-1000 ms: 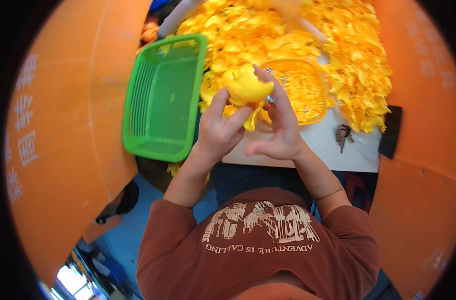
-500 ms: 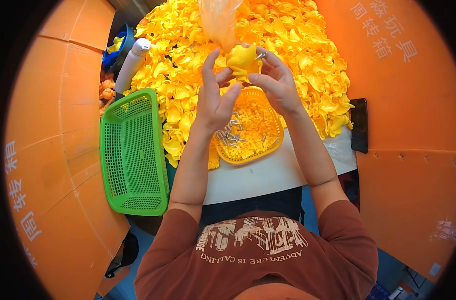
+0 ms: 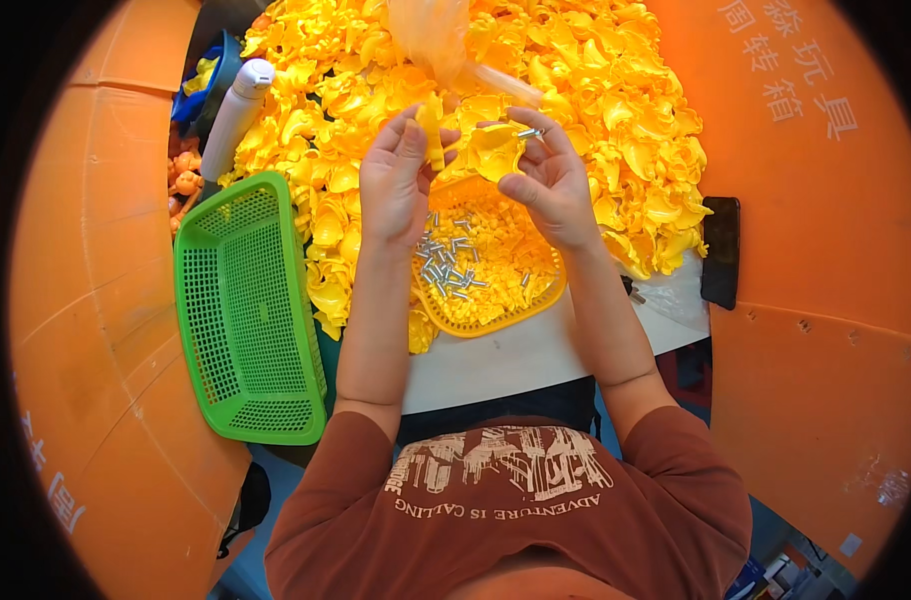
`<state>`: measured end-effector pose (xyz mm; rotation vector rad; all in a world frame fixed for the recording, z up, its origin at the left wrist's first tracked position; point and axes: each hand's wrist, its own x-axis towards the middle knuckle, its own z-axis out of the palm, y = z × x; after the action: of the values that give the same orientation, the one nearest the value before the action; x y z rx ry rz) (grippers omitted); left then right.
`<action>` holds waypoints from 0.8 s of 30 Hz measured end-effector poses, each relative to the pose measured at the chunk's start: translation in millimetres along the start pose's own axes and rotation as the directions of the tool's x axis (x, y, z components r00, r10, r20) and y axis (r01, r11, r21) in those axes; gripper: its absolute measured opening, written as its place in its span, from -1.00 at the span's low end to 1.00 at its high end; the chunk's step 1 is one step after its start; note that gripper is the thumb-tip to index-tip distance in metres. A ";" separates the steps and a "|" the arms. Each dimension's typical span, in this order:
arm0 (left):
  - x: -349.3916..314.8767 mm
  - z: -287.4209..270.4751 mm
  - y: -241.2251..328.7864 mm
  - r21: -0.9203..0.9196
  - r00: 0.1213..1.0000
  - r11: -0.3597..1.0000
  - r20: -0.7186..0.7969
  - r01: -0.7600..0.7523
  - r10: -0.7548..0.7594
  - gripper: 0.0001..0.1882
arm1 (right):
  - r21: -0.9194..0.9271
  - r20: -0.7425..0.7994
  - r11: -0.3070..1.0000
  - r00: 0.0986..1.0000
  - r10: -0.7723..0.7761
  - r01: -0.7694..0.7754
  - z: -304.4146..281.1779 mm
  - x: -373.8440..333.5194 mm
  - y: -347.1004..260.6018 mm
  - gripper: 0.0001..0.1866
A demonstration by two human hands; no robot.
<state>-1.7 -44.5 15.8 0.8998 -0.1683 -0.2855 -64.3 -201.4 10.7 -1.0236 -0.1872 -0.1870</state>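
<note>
Yellow plastic, in two parts: a shell [image 3: 497,150] and a piece [image 3: 433,130], one to each hand, not joined.

The left hand [image 3: 389,185] pinches the piece edge-on between thumb and fingers; the right hand [image 3: 554,190], fingers loosely curled and slightly spread, grips the shell by its rim, with a metal pin [image 3: 531,133] sticking out near the fingertips. Both parts are held up just beyond the yellow basket [image 3: 476,329], well apart from the green basket [image 3: 258,320], whose mesh floor shows plainly — no finished item is in sight. Much looks left: loose pins [image 3: 444,272] and small bits [image 3: 501,280] fill the yellow basket, and a broad heap [image 3: 641,130] of shells covers the table's [image 3: 486,365] far side.
</note>
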 end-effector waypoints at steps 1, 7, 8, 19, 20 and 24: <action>3.6 -1.7 2.3 -0.017 1.000 1.000 0.020 0.023 -0.022 -0.62 | 0.031 -0.005 0.999 1.000 0.004 -0.004 -2.8 -0.1 1.3 -0.34; -6.1 3.1 16.0 -0.131 0.988 0.991 0.151 0.036 -0.016 -0.59 | 0.109 -0.026 0.990 0.996 0.089 -0.086 -6.7 -1.0 -1.0 -0.32; -8.7 6.1 18.4 -0.133 0.988 0.990 0.152 0.039 -0.018 -0.59 | 0.107 -0.029 0.991 0.996 0.089 -0.086 -5.9 -1.1 -1.7 -0.32; -35.0 51.9 -11.0 0.263 0.993 0.963 0.114 -0.067 0.038 -0.46 | 0.193 -0.112 0.960 0.967 0.228 -0.204 15.5 -8.2 -12.4 -0.35; -37.0 56.2 -11.9 0.216 0.999 0.976 0.042 -0.023 0.015 -0.42 | 0.144 -0.157 0.967 0.960 0.230 -0.208 17.9 -8.4 -12.4 -0.35; -36.6 59.4 -17.0 0.134 0.993 0.990 0.098 0.053 -0.066 -0.37 | -0.158 -0.218 0.972 0.967 0.135 -0.171 15.1 -9.6 -3.9 -0.33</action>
<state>-55.1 -87.3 37.9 1.0226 -0.2579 -0.3799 -75.5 -189.7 19.3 -1.1816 0.0997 -0.1694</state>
